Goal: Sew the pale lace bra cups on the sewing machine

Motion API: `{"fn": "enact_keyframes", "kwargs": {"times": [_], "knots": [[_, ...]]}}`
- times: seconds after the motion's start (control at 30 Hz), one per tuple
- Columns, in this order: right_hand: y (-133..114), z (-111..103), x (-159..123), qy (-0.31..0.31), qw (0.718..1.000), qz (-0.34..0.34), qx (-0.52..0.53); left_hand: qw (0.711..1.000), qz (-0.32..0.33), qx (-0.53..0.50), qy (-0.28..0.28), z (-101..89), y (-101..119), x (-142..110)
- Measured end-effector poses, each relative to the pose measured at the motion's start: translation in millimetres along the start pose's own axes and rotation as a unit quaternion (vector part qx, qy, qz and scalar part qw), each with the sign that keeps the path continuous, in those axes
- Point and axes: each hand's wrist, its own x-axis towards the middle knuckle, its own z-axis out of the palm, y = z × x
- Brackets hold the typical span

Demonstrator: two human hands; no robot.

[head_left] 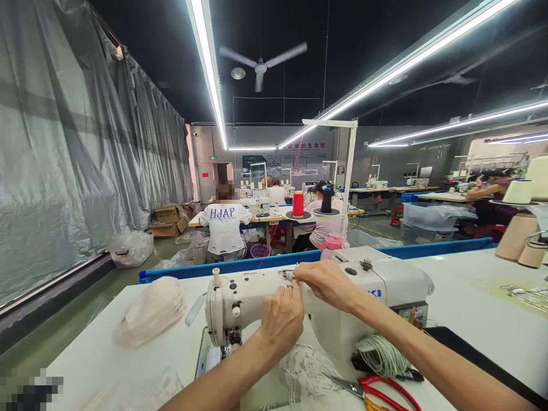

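A white sewing machine [261,294] stands on the table in front of me. Over the small metal thread guide [286,275] on top of its arm, both hands meet. My left hand [282,314] is closed in a pinch at the near side of the guide. From the right, my right hand [323,279] reaches over the machine, thumb and finger pressed together just above the left fingertips. Whatever is between the fingers is too fine to make out. Red-handled scissors [377,394] lie below the right forearm, beside a tangle of white cord [306,365] and a coil of pale green cord [381,355].
Behind the machine, a red thread cone [298,204] and a black cone [327,201] sit on a white stand [351,165]. A pale fabric bundle [154,308] lies left. Beige cones [516,237] stand right. Several people work at machines beyond the blue trough [180,275].
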Motion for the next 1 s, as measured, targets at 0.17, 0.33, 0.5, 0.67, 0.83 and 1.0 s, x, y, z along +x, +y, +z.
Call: {"fn": "enact_keyframes", "kwargs": {"times": [0.17, 0.33, 0.5, 0.67, 0.83, 1.0], "knots": [[18, 12, -10, 0.039, 0.996, 0.065, 0.05, 0.999, -0.025, 0.01, -0.039, -7.7, 1, 3], [22, 22, 1, 0.041, 0.991, 0.114, 0.061, 0.998, 0.002, 0.054, -0.027, -2.5, 1, 3], [22, 25, 4, 0.013, 0.99, 0.139, 0.024, 0.996, 0.019, 0.085, -0.001, 1.8, 2, 1], [15, 22, -13, -0.005, 0.99, 0.138, -0.007, 0.995, 0.015, 0.094, -0.019, -1.1, 2, 1], [13, 26, -19, 0.003, 0.989, 0.146, -0.007, 0.995, 0.025, 0.087, -0.032, -2.7, 1, 1], [22, 28, -27, 0.04, 0.984, 0.175, 0.012, 0.997, 0.019, 0.08, 0.002, 2.6, -1, -2]]}}
